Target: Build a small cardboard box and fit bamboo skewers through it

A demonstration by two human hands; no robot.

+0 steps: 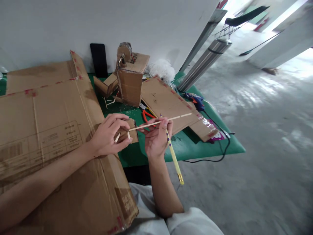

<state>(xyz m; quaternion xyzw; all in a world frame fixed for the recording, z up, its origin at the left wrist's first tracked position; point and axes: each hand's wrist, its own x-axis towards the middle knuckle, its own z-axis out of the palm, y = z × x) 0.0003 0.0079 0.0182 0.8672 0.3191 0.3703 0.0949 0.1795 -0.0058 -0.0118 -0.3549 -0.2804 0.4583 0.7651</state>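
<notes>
My left hand (110,134) is closed on a small cardboard piece (134,134), with two short wooden stick ends (117,137) standing out of it near the fingers. In my right hand (156,140), thumb and fingers pinch a long thin wooden stick (179,116). Its left tip reaches the cardboard piece by my left fingertips; whether it touches, I cannot tell. A yellow pencil (174,156) also rests in the right hand, slanting down past the table edge, eraser end lowest.
A large flattened cardboard box (56,111) covers the left of the green table (137,156). Behind stand a cardboard model (129,85) and a black phone (99,60). Orange-handled pliers (146,114), a cardboard sheet (166,101), a blue glue gun (197,100) and its cord lie right.
</notes>
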